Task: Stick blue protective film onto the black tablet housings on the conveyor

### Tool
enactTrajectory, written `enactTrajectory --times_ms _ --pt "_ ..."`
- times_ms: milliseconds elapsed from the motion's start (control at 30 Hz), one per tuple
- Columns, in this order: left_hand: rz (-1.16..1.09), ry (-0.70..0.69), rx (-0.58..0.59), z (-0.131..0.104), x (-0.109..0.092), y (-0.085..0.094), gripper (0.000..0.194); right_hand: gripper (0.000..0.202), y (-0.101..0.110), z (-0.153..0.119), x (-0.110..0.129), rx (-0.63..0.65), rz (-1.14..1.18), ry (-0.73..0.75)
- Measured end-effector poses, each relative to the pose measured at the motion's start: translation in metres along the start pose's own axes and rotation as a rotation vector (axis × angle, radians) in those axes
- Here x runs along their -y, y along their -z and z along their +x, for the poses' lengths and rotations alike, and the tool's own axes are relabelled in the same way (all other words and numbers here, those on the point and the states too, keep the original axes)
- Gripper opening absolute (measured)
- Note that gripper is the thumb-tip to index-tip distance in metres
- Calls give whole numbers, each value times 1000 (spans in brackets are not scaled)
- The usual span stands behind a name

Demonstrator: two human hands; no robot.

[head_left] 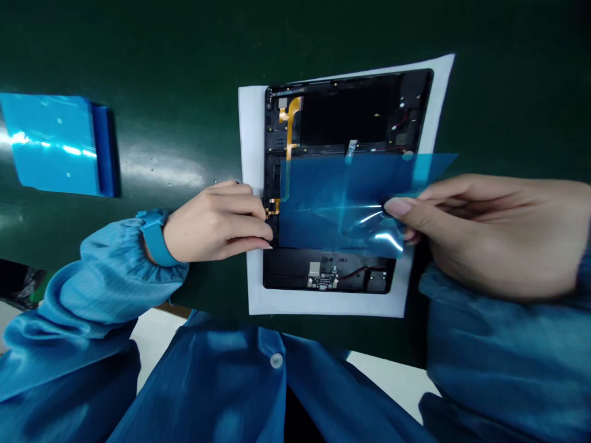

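An opened tablet (351, 117) lies on a white sheet (318, 304), its circuit board and orange flex cable showing. A see-through blue film (332, 209) covers the middle of the tablet, and its right part is bent and creased. My right hand (484, 234) pinches this film between thumb and fingers at its lower right side. At the tablet's left edge, my left hand (221, 221) is closed, with curled fingers and thumb on the frame beside the flex cable. What lies under its fingertips is partly hidden.
A stack of shiny blue film sheets (50, 144) lies on the dark green table (170, 55) at the left. Its surface reflects light. The table's near edge runs close to my blue smock (231, 381). Dark items show at the lower left, below the table.
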State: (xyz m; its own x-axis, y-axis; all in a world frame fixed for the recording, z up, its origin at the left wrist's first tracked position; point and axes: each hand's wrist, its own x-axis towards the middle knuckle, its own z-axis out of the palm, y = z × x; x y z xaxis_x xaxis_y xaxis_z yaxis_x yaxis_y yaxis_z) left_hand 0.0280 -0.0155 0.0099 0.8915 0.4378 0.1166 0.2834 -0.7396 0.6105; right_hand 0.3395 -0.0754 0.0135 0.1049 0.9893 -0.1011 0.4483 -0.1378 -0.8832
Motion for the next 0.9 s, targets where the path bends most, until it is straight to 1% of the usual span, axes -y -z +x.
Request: enactTrajectory --times_ms 233,367,500,900 --pt "2 3 11 0 1 0 24 14 0 0 -1 4 -5 -3" --pt "2 -19 -22 -1 0 -1 21 13 -1 0 0 -12 -13 5" --pt "6 -57 -57 -1 0 -1 18 14 -2 -1 2 -13 -17 -38" --pt "40 -83 -71 -1 0 -2 16 15 -4 1 4 -29 -21 -55"
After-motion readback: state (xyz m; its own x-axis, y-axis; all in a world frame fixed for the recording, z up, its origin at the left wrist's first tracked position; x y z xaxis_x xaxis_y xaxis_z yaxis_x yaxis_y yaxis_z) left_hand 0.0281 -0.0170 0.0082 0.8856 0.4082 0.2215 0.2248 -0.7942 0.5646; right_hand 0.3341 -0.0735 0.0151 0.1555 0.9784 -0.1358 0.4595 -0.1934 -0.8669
